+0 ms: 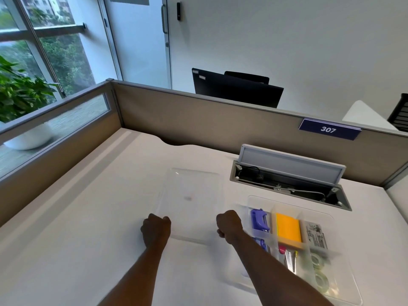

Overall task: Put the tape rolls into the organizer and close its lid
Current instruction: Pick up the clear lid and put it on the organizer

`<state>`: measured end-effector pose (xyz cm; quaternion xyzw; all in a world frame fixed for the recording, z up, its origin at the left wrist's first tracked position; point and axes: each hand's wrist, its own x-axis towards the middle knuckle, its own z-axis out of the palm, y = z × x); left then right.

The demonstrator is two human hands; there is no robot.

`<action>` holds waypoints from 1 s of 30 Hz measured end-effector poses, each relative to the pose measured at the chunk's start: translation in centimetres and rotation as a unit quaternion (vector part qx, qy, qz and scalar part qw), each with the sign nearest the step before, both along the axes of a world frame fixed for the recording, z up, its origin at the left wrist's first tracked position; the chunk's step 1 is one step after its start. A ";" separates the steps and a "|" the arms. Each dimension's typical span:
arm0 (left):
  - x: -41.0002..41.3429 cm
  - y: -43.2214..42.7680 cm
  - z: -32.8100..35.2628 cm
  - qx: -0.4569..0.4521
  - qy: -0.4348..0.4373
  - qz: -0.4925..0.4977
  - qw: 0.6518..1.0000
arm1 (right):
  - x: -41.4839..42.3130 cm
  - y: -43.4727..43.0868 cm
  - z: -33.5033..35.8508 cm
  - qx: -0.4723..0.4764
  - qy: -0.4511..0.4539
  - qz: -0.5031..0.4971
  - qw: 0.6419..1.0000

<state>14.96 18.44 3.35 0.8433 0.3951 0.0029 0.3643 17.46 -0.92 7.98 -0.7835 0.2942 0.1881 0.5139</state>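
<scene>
A clear plastic lid lies flat on the desk in front of me. My left hand grips its near left corner and my right hand grips its near right edge, both with fingers curled. To the right sits the clear organizer, uncovered, my right forearm crossing over its left side. Two clear tape rolls lie in its right compartment. Other compartments hold a purple stapler, an orange-yellow pad and a labelled packet.
A desk cable hatch stands open just behind the organizer. Beige partition walls bound the desk at the back and left. A plate reading 307 hangs on the partition. A dark monitor stands beyond it.
</scene>
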 end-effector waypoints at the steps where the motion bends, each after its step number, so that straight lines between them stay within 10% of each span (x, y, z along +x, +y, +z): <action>1: 0.3 0.2 0.0 -0.010 -0.006 0.013 1.000 | 0.2 -0.1 0.3 0.006 -0.004 -0.016 1.000; 7: 1.1 -0.4 1.1 -0.164 -0.156 0.096 0.969 | 2.3 -2.4 2.8 0.043 -0.067 -0.046 0.996; 12: 2.7 -2.3 4.0 -0.521 -0.320 0.128 0.781 | 2.5 -7.3 4.1 0.098 -0.139 -0.072 0.983; 15: 3.7 -5.0 6.4 -0.586 -0.315 0.038 0.746 | 2.1 -10.1 4.4 0.111 -0.174 -0.062 0.976; 23: 6.9 -11.8 13.3 -0.387 -0.397 -0.165 0.816 | 1.7 -17.5 5.9 0.164 -0.147 -0.111 0.969; 30: 6.3 -16.4 16.2 -0.127 -0.417 -0.308 0.846 | 0.1 -25.4 6.3 0.379 -0.200 -0.219 0.877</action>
